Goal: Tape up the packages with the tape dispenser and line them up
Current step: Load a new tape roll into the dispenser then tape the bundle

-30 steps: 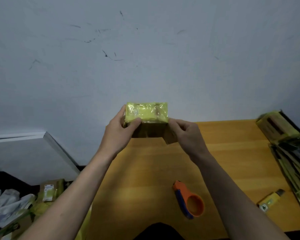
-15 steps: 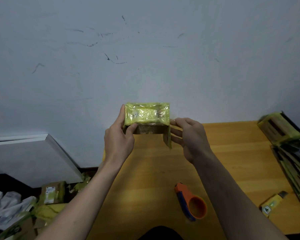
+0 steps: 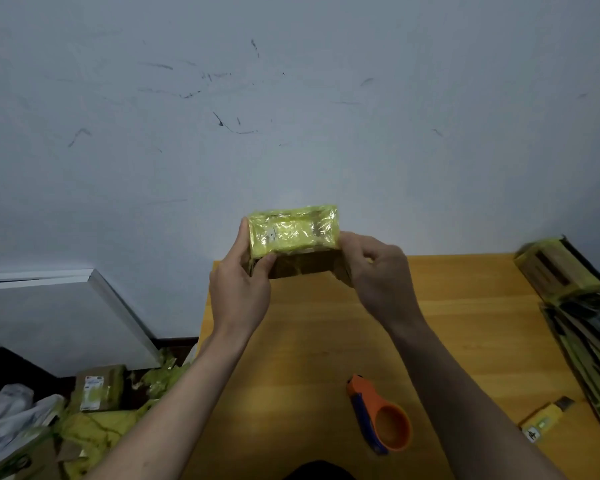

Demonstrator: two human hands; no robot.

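Item 1: package (image 3: 293, 230), yellow-taped, held at frame centre above table (image 3: 465, 306).
Gripped by left hand (image 3: 239, 289) and right hand (image 3: 378, 275) at either end; best rotated slowly, loose tape pressed flat; tape dispenser (image 3: 381, 417) lay idle, lower centre.

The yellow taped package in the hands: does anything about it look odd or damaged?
The small yellow-taped cardboard package has wrinkled, crinkly tape on top rather than a smooth band. Both the left hand and right hand grip its ends. No tear is visible.

hands (image 3: 239, 292): 2 | held package (image 3: 293, 230): 1 | tape dispenser (image 3: 381, 419): 1 | table (image 3: 326, 341): 1
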